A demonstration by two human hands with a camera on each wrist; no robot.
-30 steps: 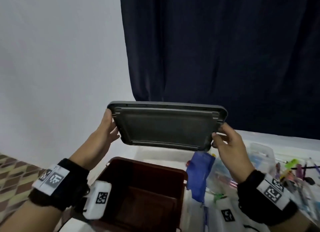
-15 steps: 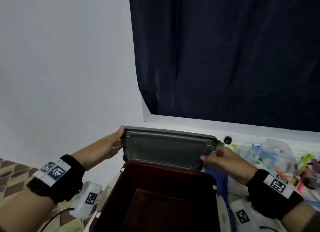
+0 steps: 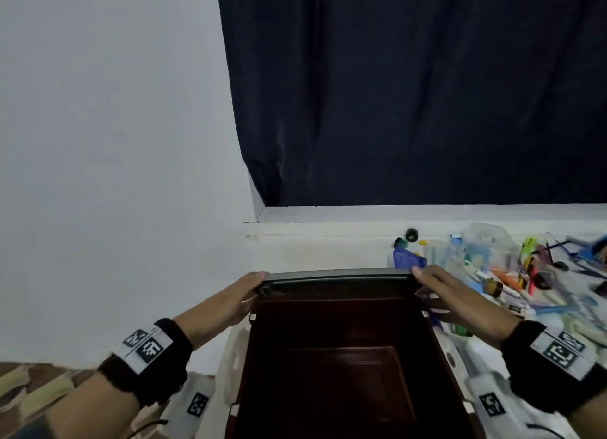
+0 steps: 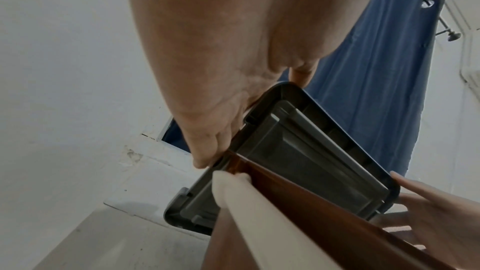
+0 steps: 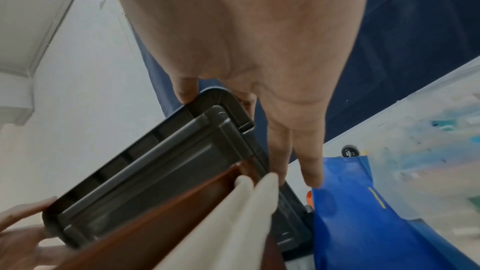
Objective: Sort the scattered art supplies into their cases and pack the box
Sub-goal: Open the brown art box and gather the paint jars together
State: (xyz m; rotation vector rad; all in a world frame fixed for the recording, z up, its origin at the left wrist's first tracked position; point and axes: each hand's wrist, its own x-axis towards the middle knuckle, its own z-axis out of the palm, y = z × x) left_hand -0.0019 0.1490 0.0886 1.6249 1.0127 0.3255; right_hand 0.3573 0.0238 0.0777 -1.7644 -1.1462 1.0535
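While the left hand (image 3: pixel 241 295) and right hand (image 3: pixel 441 294) each pinched an end of the grey lid (image 3: pixel 335 276), it stood on edge behind the brown box (image 3: pixel 345 356) (which looked empty). Let go carelessly, it might tip onto the blue pouch (image 3: pixel 407 258) and scattered pens (image 3: pixel 512 281) just beside.

1. The lid (image 4: pixel 306 163) is seen to be moulded grey plastic, matt, with raised ribs.
2. The box (image 3: pixel 345 356) is shown as reddish-brown plastic, smooth and faintly glossy inside.
3. The curtain (image 3: pixel 410 93) is seen as dark blue cloth, matt and folded.
4. The blue pouch (image 5: pixel 363 213) appears to be smooth plastic with a slight sheen.
5. The wall (image 3: pixel 115 143) is painted matt white.
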